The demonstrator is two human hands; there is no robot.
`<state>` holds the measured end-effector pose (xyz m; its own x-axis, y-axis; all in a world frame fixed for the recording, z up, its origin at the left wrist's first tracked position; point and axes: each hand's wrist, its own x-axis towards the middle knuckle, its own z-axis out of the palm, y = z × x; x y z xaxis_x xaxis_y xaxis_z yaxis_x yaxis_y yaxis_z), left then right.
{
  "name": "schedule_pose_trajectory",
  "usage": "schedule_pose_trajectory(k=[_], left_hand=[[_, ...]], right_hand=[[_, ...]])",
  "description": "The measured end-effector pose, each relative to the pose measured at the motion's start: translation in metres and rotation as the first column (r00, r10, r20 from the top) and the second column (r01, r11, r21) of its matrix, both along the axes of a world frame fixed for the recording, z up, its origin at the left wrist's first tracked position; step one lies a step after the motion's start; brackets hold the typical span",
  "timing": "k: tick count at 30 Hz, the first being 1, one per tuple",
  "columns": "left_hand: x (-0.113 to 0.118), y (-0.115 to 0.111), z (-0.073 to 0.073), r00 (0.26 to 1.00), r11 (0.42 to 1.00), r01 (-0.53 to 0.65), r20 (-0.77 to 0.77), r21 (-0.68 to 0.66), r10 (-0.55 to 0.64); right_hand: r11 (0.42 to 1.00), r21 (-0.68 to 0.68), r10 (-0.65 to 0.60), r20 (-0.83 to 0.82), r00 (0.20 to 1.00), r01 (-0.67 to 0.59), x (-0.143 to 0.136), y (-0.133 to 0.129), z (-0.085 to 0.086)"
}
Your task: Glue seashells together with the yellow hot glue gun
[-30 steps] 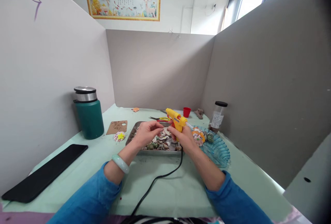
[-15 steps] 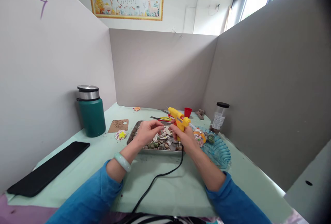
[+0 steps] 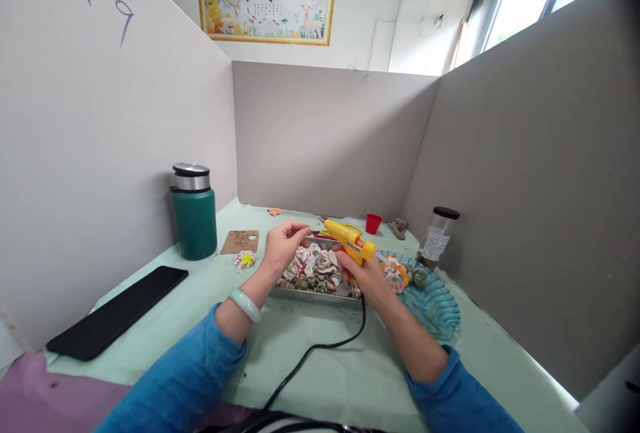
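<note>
My right hand (image 3: 364, 272) is wrapped round the handle of a yellow hot glue gun (image 3: 350, 240), whose nozzle points left and away from me. A black cord (image 3: 320, 345) runs from its base down to the table's near edge. Left of the nozzle, my left hand (image 3: 286, 246) is pinched, fingertips together; whatever lies between them is too small to make out. Beneath both hands is a metal tray (image 3: 320, 298) filled with seashells (image 3: 313, 266) and small stones. The left hand hides the tray's left part.
On the left stand a green bottle (image 3: 195, 220), a black flat pad (image 3: 120, 313), a brown card (image 3: 240, 242) and a shell piece with a yellow flower (image 3: 245, 260). At right are a blue glass plate (image 3: 443, 310), a clear jar (image 3: 437, 240) and a red cup (image 3: 373, 223). Pliers (image 3: 353, 228) lie behind the tray.
The camera view has shifted, so the scene sits further right. My left hand has drawn slightly apart from the right one and risen near the glue gun's nozzle. The glue gun stays in my right hand.
</note>
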<state>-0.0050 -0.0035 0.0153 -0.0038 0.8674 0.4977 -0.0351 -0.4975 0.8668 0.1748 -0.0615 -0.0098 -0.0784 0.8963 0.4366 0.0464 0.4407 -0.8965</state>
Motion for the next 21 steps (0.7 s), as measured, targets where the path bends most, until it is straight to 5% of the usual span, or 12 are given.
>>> schedule_pose_trajectory(k=[8,21], left_hand=[[0.0007,-0.0039,0.0015,0.999,0.995,-0.035,0.006,0.091,0.035],[0.0003,-0.0066,0.0042,0.997,0.983,-0.069,0.03,0.17,0.064]], right_hand=[[0.998,0.014,-0.068,0.122,0.99,0.066,0.0002,0.0023,-0.0025],[0.999,-0.018,-0.044,0.084,0.996,0.046,-0.0069,-0.0054,0.0028]])
